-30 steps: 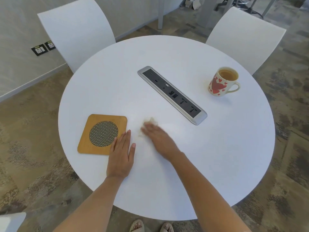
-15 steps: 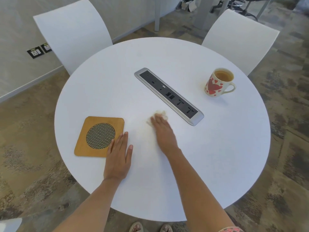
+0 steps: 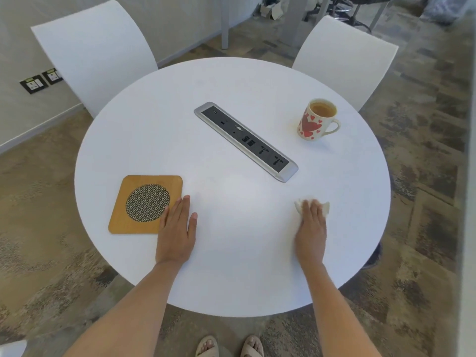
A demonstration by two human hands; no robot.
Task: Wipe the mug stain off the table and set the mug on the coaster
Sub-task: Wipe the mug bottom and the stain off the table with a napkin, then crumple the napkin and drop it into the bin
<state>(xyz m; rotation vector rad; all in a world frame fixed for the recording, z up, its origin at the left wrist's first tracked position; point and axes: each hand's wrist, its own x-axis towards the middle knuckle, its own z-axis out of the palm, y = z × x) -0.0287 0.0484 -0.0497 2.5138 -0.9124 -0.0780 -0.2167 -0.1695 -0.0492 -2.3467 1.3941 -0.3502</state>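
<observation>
Both flat: right hand (image 3: 311, 228) presses tissue (image 3: 325, 207), mug (image 3: 313, 122) well beyond; left hand (image 3: 177, 231) beside coaster (image 3: 131, 202).

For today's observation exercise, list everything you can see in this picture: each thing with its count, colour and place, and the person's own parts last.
table: one, white, round, centre
power strip: one, grey and black, set into the table's middle
mug: one, cream with red hearts, holding a tan drink, far right of the table
coaster: one, wooden with a mesh disc, near left of the table
tissue: one, white, crumpled under the right hand
chairs: two, white, behind the table
wall sockets: two, black, on the left wall
left hand: flat on the table, overlapping the coaster's corner
right hand: pressing the tissue to the table
feet: two, in sandals, bottom edge
</observation>
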